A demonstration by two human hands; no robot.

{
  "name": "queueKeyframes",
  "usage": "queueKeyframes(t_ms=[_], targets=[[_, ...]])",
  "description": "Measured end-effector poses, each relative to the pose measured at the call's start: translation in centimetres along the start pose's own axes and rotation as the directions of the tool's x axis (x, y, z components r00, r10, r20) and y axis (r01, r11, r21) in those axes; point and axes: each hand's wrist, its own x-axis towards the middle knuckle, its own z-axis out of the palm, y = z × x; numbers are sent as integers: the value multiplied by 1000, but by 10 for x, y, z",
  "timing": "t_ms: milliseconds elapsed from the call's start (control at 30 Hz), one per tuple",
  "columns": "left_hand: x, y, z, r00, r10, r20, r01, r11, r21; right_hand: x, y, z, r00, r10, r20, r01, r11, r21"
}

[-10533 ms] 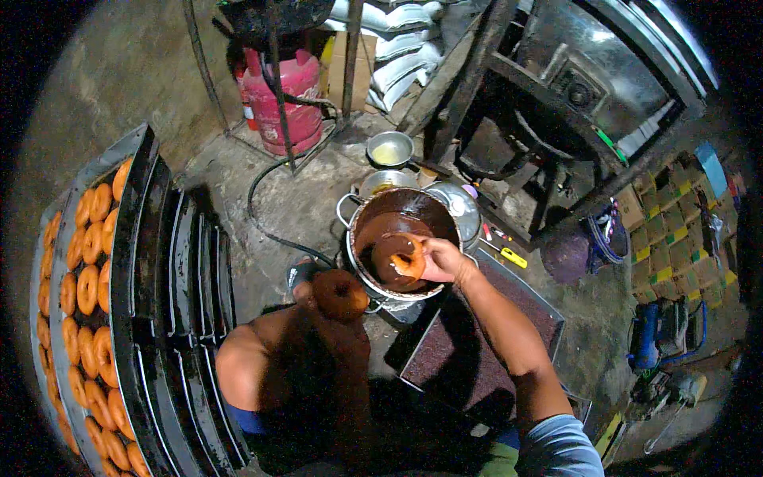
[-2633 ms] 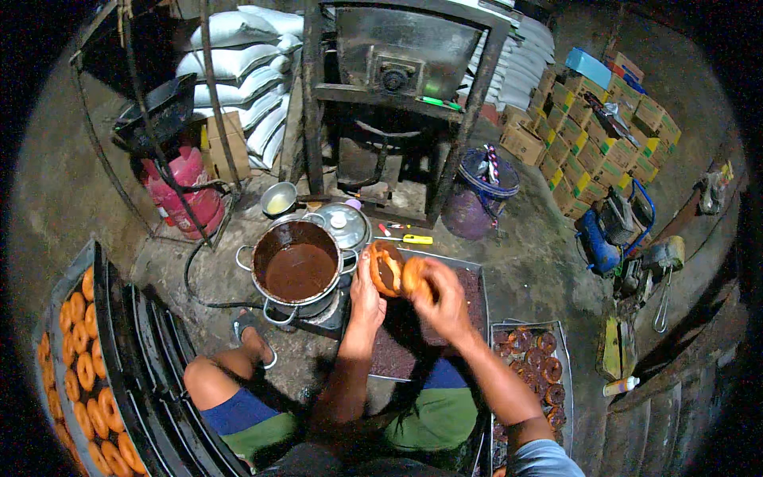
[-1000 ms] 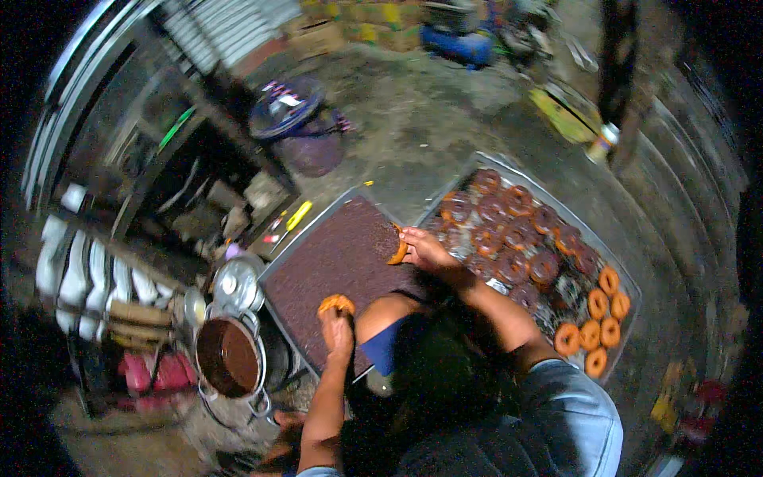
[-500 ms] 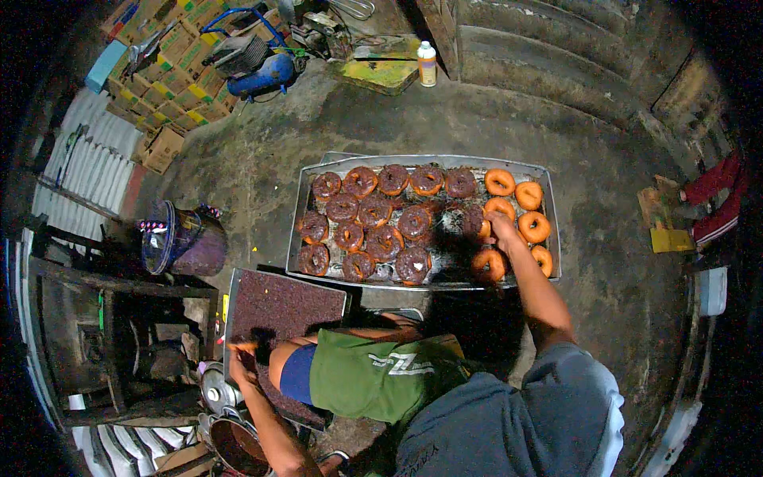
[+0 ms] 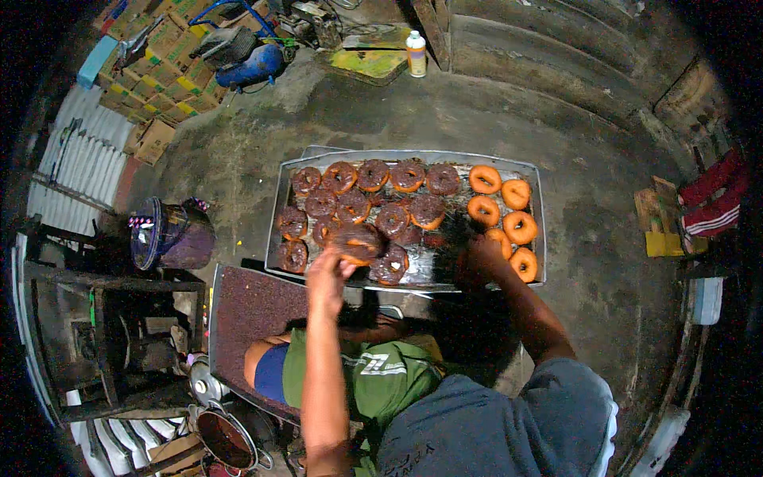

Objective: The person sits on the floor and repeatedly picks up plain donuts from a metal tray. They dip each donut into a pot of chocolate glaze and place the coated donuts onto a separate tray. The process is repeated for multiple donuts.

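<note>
A large metal baking tray (image 5: 274, 215) holds rows of chocolate-coated doughnuts (image 5: 373, 175) at its left and middle, with several plain golden doughnuts (image 5: 520, 227) at its right end. Over the tray's near left part, my left hand (image 5: 324, 274) is closed on a chocolate-topped doughnut (image 5: 355, 242), tilted and blurred by motion. My right hand (image 5: 483, 258) is low at the near right part of the tray, beside a partly covered plain doughnut (image 5: 501, 241). Its fingers lie in dark shadow, so their grip is hidden. A shallow tray of dark brown granules (image 5: 254, 306) sits by my leg.
At the lower left are a pot with brown contents (image 5: 226, 437) and a silver lidded pot (image 5: 205, 385). A dark bucket (image 5: 179, 234) stands left of the trays. Cardboard boxes (image 5: 171, 75), a blue compressor (image 5: 256, 67) and a white bottle (image 5: 416, 54) stand at the back.
My left hand has come up from the granule tray to the baking tray with a doughnut. My right hand has drawn nearer to me, uncovering plain doughnuts. The whole view has shifted slightly.
</note>
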Motion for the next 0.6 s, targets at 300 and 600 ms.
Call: queueKeyframes(t_ms=[300, 600], targets=[[-13, -142, 91, 997, 83, -1, -53, 642, 765, -13, 50, -43, 818, 525, 234, -575, 756, 313], [-49, -33, 55, 921, 384, -58, -293, 786, 544, -2, 0, -44, 818, 568, 92, -564, 758, 328]])
